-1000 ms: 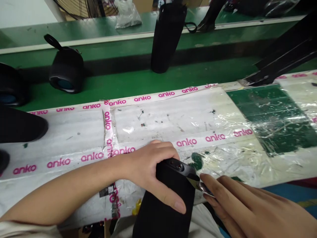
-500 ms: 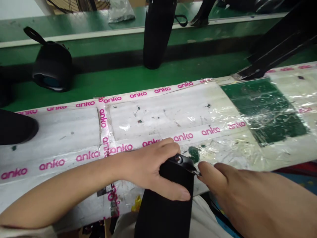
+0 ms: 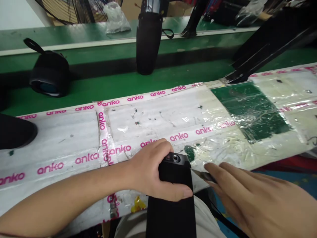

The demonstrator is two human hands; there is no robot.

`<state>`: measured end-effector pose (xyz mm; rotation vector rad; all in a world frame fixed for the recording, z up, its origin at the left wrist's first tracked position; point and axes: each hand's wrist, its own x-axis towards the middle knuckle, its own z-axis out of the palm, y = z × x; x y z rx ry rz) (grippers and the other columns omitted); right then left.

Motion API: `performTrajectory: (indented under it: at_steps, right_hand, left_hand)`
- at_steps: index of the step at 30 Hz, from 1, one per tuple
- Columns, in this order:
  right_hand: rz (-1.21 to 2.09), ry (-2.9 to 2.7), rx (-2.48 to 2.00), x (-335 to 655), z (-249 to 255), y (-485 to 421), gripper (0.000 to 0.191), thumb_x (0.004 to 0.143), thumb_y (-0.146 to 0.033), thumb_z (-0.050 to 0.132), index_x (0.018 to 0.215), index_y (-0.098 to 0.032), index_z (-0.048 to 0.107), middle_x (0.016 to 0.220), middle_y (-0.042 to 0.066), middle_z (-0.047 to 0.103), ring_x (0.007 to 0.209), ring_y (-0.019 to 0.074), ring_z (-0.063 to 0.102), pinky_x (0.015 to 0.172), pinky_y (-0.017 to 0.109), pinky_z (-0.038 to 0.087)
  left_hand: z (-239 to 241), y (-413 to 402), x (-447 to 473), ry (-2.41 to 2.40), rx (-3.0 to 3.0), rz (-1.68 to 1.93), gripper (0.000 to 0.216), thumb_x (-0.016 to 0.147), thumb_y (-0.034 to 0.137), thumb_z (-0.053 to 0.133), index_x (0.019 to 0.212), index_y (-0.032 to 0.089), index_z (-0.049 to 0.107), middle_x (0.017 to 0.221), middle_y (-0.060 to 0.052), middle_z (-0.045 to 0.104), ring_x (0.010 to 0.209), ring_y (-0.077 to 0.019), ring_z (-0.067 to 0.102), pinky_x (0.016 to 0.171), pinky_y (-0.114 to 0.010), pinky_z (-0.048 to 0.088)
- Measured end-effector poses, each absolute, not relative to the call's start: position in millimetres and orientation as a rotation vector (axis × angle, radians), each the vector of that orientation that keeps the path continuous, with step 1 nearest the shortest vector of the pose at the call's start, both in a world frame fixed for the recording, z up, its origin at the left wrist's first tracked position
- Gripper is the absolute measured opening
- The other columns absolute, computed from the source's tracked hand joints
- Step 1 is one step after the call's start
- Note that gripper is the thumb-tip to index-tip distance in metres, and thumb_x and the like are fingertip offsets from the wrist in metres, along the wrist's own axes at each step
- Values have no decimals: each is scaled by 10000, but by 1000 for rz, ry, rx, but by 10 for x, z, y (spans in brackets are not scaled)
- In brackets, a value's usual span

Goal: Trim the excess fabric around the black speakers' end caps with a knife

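My left hand (image 3: 155,172) is wrapped round the upper part of a long black fabric-covered speaker (image 3: 172,211), its thumb across the front. The speaker points down over my lap, and its smooth dark end with a round socket faces up. In my right hand (image 3: 237,191) is a thin, pointed metal tool (image 3: 203,174), gripped between thumb and fingers. The tool's tip lies close to the right edge of the speaker's end; whether it touches cannot be made out.
The bench (image 3: 158,117) is covered with white sheet and pink-lettered tape. Beyond it runs a green belt (image 3: 104,82) with a strapped round black speaker (image 3: 49,74) and an upright one (image 3: 148,46). A black rounded object (image 3: 16,132) lies at left, and a dark slanting post (image 3: 262,56) rises at right.
My right hand has drawn back slightly to the right and down, so more of the tool shows. The speaker has become more upright in my left hand. The view has shifted a little.
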<state>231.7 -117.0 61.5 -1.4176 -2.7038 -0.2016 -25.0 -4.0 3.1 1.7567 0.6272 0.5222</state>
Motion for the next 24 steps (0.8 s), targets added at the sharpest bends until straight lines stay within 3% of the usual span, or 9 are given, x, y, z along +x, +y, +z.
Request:
performTrajectory:
  at_steps: [4, 9, 13, 16, 20, 24]
  right_hand:
    - [-167, -2729, -1401, 2179, 540, -1089, 405, 927, -30, 477, 1284, -180, 594, 938, 71, 799, 648, 215, 755, 442, 334, 502]
    - [-115, -2710, -1513, 2249, 478, -1111, 411, 980, -283, 653, 1388, -242, 672, 956, 83, 783, 697, 255, 708, 505, 324, 502]
    - [-99, -2703, -1558, 2263, 460, -1138, 400, 990, -355, 670, 1372, -241, 697, 963, 101, 778, 708, 262, 696, 528, 327, 519]
    - [-107, -2699, -1553, 2218, 493, -1128, 357, 991, -285, 646, 1342, -238, 685, 949, 89, 782, 691, 255, 705, 522, 325, 520]
    - [-94, -2735, -1425, 2160, 549, -1083, 385, 920, -44, 494, 1259, -203, 580, 922, 63, 797, 657, 221, 764, 452, 330, 512]
    - [-65, -2813, -1385, 2196, 529, -1078, 453, 895, -7, 481, 1305, -195, 527, 999, 64, 812, 714, 212, 798, 478, 341, 550]
  left_hand:
    - [45, -29, -261, 627, 1736, 509, 651, 663, 692, 921, 843, 242, 485, 828, 24, 514, 699, -156, 466, 627, -329, 390]
    - [26, -12, -249, 618, 1752, 525, 658, 652, 694, 920, 834, 245, 473, 811, 26, 511, 691, -157, 464, 625, -331, 390]
    - [16, -12, -246, 619, 1762, 536, 682, 658, 738, 909, 829, 246, 468, 801, 30, 507, 681, -155, 464, 620, -327, 380]
    - [11, -10, -253, 618, 1780, 542, 675, 674, 745, 890, 817, 247, 457, 790, 33, 501, 681, -155, 468, 622, -324, 372]
    - [23, -10, -258, 614, 1776, 541, 667, 676, 741, 882, 806, 249, 450, 770, 39, 488, 674, -155, 464, 635, -327, 379]
    - [40, -15, -252, 613, 1768, 536, 661, 680, 730, 882, 807, 252, 444, 764, 42, 479, 673, -155, 458, 643, -333, 380]
